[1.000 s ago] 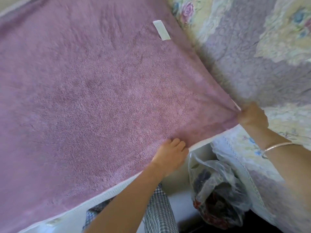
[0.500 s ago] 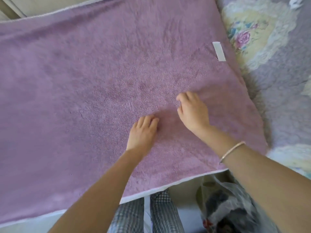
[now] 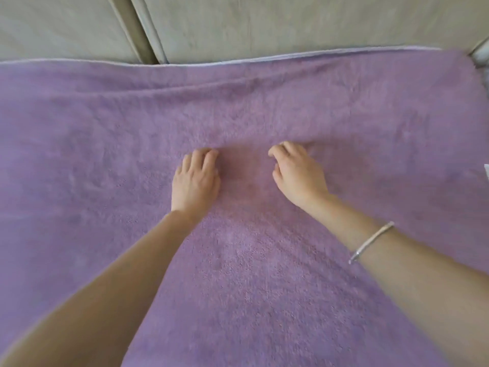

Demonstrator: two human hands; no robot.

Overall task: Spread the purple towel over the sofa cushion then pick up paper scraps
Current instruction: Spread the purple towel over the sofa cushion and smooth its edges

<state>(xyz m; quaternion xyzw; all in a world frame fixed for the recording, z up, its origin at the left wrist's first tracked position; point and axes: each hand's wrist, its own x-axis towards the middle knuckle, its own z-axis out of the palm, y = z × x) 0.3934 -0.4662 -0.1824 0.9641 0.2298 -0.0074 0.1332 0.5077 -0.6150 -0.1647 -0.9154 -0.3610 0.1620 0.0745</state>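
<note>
Head view only. Purple towel [image 3: 251,260] lay spread flat and filled most of the frame, from the lower edge up to roughly a fifth of the way down from the top. Its far hem, with a pale trim line, ran left to right across the upper part of the frame, butted against the beige sofa back [image 3: 264,22]. A vertical seam between two back cushions [image 3: 143,30] showed at upper left of centre. A shallow fold ridge crossed the towel just below the far hem, centre to upper right.

Left hand [image 3: 194,181] sat palm down on the towel, slightly left of frame centre, fingers curled at the tips and pressed into the pile. Not gripping anything. Right hand [image 3: 297,173] sat just right of centre, also palm down on the towel, fingers bent and digging into the fabric; a low wrinkle rose right above its fingertips. Couldn't tell whether it pinched cloth or only pushed on it. Hands were apart, bare towel between them.

Both forearms entered from the lower corners. Thin silver bracelet [image 3: 371,242] sat on the right wrist.

White tag [image 3: 486,170] clipped by the right frame edge, mid height, on the towel. Sofa cushion itself was hidden under the towel.
</note>
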